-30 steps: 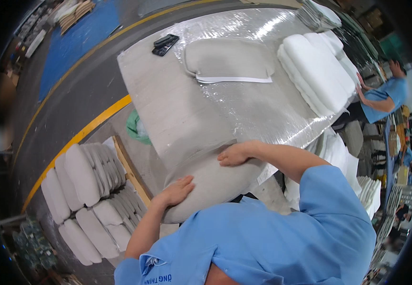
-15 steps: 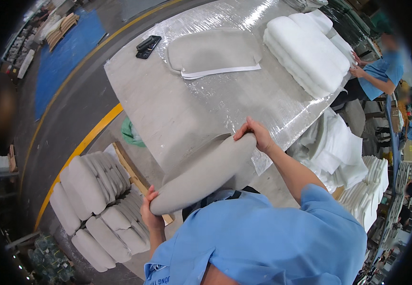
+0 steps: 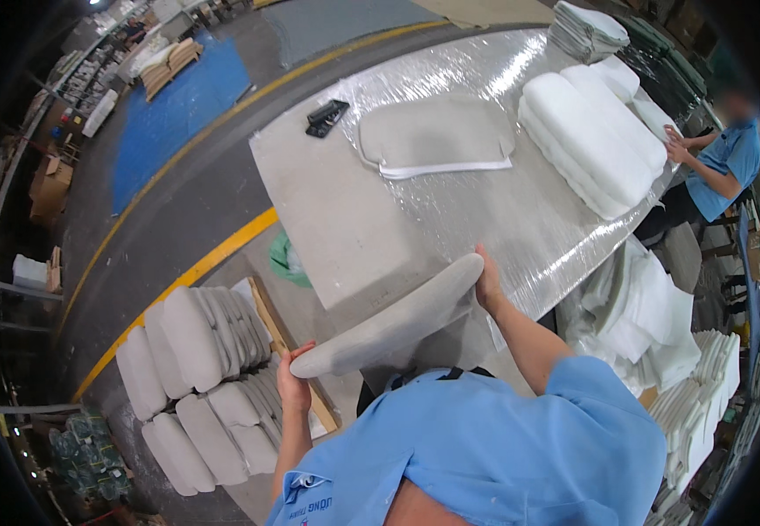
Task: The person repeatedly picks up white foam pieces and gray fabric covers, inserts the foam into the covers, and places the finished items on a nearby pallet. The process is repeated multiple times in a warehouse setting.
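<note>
A grey fabric-covered cushion is held at its two ends, slanting up to the right in front of my body at the table's near edge. My left hand grips its lower left end, while my right hand grips the upper right end. The cushion is turned so that a narrow, slightly creased face shows; some fingers are hidden behind it. Farther off, a second grey cushion-shaped piece lies flat on the plastic-covered table, with a white strip along its near edge.
Black handheld items lie at the table's far left. Thick white padding sits at right, touched by a co-worker. Stacked grey cushions stand on the floor left, beside a wooden bar. White sheets pile up right.
The cushion has turned more edge-on, and my right hand has shifted from over its top to its right end. My view has shifted, so the table sits lower and farther right.
</note>
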The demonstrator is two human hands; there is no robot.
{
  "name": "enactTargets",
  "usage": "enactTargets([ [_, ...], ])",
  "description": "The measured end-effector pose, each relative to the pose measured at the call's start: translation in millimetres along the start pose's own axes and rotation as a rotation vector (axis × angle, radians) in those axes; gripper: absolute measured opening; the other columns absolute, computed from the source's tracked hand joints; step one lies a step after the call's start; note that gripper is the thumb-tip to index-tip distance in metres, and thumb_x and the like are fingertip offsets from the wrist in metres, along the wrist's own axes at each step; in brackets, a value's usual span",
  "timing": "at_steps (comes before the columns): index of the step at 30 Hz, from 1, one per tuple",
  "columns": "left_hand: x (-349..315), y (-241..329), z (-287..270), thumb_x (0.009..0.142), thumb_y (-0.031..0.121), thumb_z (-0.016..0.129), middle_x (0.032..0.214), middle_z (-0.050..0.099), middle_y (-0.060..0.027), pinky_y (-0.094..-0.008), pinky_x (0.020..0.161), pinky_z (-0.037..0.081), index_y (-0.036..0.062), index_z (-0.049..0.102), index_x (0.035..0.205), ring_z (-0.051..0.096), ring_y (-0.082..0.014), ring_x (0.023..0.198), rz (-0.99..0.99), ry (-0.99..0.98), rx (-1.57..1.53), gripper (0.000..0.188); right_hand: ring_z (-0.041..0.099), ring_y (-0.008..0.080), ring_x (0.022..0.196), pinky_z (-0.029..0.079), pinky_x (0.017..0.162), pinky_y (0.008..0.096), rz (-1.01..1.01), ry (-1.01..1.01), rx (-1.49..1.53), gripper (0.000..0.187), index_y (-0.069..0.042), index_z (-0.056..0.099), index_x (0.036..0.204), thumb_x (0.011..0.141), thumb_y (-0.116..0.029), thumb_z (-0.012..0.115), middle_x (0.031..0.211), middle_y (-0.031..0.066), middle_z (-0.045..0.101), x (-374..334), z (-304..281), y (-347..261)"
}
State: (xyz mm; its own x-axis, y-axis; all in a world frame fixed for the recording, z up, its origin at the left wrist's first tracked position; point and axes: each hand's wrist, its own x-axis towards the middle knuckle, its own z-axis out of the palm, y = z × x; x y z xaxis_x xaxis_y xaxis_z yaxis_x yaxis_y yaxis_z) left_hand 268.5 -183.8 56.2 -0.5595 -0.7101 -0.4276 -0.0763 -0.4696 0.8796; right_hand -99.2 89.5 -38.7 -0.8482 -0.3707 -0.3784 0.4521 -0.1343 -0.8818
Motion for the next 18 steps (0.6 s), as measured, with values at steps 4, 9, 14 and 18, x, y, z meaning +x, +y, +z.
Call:
enactTargets([
  [4, -9.4, 35.6, 18.3, 0.109, 0.034, 0.050, 0.108, 0.075, -0.0119, -0.0341, 0.095, 0.048, -0.0016, 0.078, 0.109, 0.067, -0.0219, 0.100, 0.175, -0.069, 0.484, 0.045, 0.067, 0.0229, 0.099, 0.050, 0.097, 0.0400, 0.038, -0.031, 0.180, 0.047, -0.006, 0.070, 0.106, 0.107, -0.050, 0.052, 0.101, 0.0094, 0.072, -14.8, -16.9, -2.3],
  [9, -21.0, 31.6, 15.3, 0.107, 0.032, 0.058, 0.096, 0.074, -0.0080, -0.0309, 0.083, 0.049, 0.0022, 0.080, 0.105, 0.065, -0.0165, 0.090, 0.229, 0.003, 0.724, 0.036, 0.068, 0.0241, 0.101, 0.050, 0.099, 0.0410, 0.093, -0.124, 0.110, 0.064, -0.001, 0.073, 0.101, 0.107, -0.058, 0.044, 0.109, 0.0143, 0.074, -70.0, -21.1, -15.9],
  [14, -38.9, 56.2, 25.3, 0.099, 0.042, 0.065, 0.115, 0.072, -0.0177, -0.0369, 0.090, 0.053, 0.0030, 0.074, 0.121, 0.070, -0.0286, 0.098, 0.195, -0.325, 1.001, 0.045, 0.066, 0.0248, 0.100, 0.050, 0.096, 0.0397, -0.135, 0.044, 0.150, 0.067, -0.001, 0.073, 0.094, 0.106, -0.061, 0.045, 0.106, 0.0159, 0.074, -96.6, -4.1, -39.2],
  [18, -55.7, 65.9, 82.2, 0.092, 0.046, 0.071, 0.136, 0.062, -0.0268, -0.0468, 0.096, 0.054, -0.0025, 0.052, 0.145, 0.064, -0.0417, 0.118, 0.502, -0.790, 1.435, 0.075, 0.064, 0.0232, 0.095, 0.048, 0.091, 0.0369, -0.208, 0.055, 0.107, 0.068, -0.001, 0.070, 0.081, 0.106, -0.060, 0.047, 0.101, 0.0161, 0.073, -90.9, 11.6, -46.9],
])
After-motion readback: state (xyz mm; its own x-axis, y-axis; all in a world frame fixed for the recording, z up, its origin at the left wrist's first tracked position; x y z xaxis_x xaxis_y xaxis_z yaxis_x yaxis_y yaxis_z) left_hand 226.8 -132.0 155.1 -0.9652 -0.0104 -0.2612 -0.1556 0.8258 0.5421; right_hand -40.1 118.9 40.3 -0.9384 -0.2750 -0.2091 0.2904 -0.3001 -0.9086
